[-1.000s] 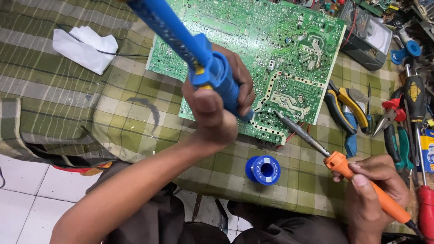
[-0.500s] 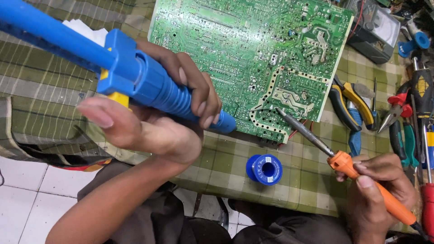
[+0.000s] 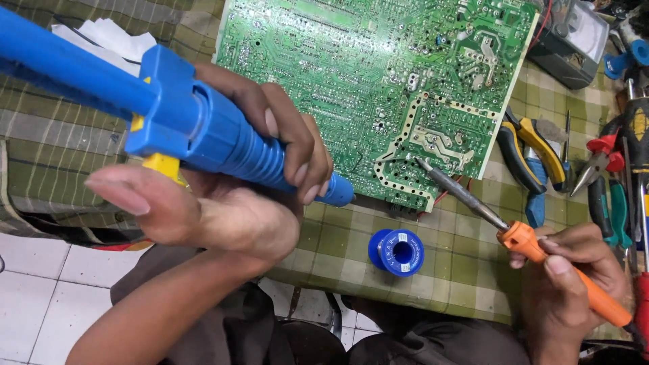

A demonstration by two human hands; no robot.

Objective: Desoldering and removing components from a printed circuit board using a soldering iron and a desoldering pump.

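Our left hand grips the blue desoldering pump, right fingers clench the soldering iron; a slip could scorch the circuit board

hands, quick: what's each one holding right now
Left hand: closed on the blue desoldering pump.
Right hand: closed on the orange soldering iron, tip at the green circuit board.

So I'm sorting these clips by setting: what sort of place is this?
Most likely an electronics repair bench. A green circuit board lies on a checked cloth, the right hand holds an orange soldering iron to it, and pliers lie alongside.
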